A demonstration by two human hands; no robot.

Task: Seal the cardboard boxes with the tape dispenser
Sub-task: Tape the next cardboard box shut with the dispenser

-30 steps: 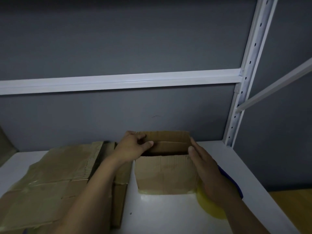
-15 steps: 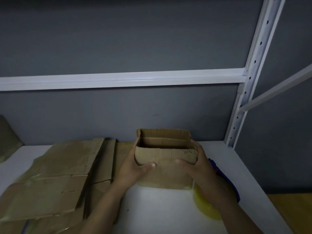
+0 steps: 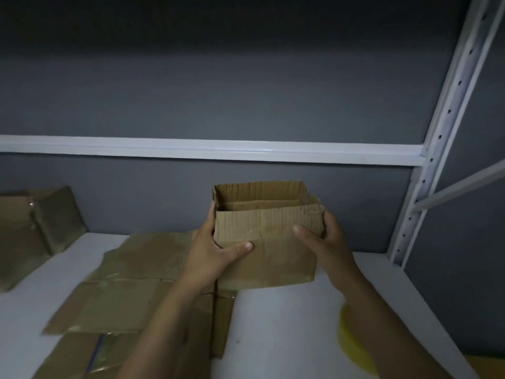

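Observation:
A small open cardboard box [image 3: 269, 243] with its top flaps up is held between both hands above the white shelf [image 3: 281, 332]. My left hand [image 3: 211, 251] grips its left side, thumb across the front face. My right hand [image 3: 328, 242] holds the right side, thumb on the front. A yellow roll of tape [image 3: 352, 343] lies on the shelf under my right forearm, partly hidden; I cannot make out the rest of the dispenser.
Flattened cardboard boxes [image 3: 123, 291] with shiny tape strips cover the shelf's left half. A closed taped box [image 3: 35, 231] stands at the far left. A white upright post [image 3: 437, 149] and crossbar [image 3: 207, 149] frame the grey back wall.
The box has risen from the shelf in both hands, which moved from the top flaps to its sides. The view has swung left, bringing the closed box into sight.

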